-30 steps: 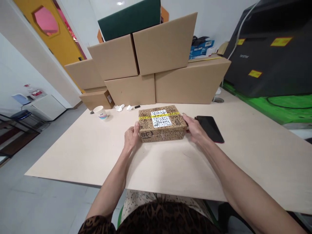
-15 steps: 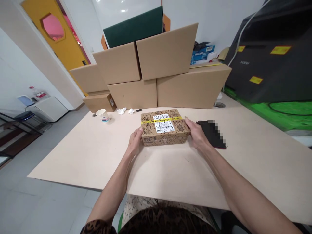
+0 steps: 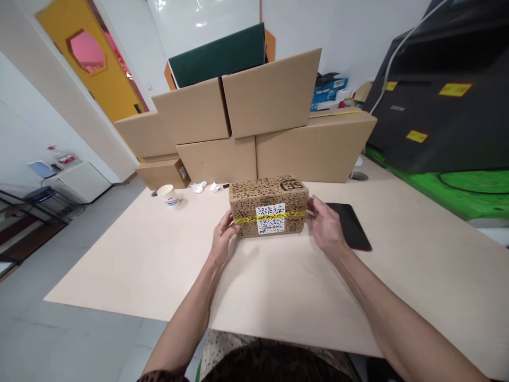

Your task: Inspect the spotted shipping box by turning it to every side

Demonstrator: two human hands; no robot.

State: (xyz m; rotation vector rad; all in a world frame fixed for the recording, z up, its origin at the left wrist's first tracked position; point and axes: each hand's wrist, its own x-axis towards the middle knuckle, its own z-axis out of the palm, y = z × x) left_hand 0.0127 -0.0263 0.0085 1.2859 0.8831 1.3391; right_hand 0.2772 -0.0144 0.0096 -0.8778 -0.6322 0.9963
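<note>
A brown cardboard box (image 3: 246, 195) with dark speckles stands on the table, its white label (image 3: 271, 218) and a yellow tape band facing me. My left hand (image 3: 223, 237) is at the box's left end, thumb at the front corner and fingers along the side. At the opposite end my right hand (image 3: 324, 223) has its fingers curled against the side. The box is held between both hands. To the right of my right hand lies a black tablet-like slab (image 3: 350, 225), partly hidden behind my wrist.
Large cardboard boxes (image 3: 274, 95) are stacked along the back, topped by a dark green box (image 3: 218, 55). A paper cup (image 3: 167, 195) and crumpled tissues (image 3: 199, 187) sit at the back left of the table (image 3: 131, 254). A big black machine (image 3: 449, 116) occupies the right.
The box has been tipped toward me between my hands, so the labelled face moved from the top to the front. Both hands have shifted their hold at its ends.
</note>
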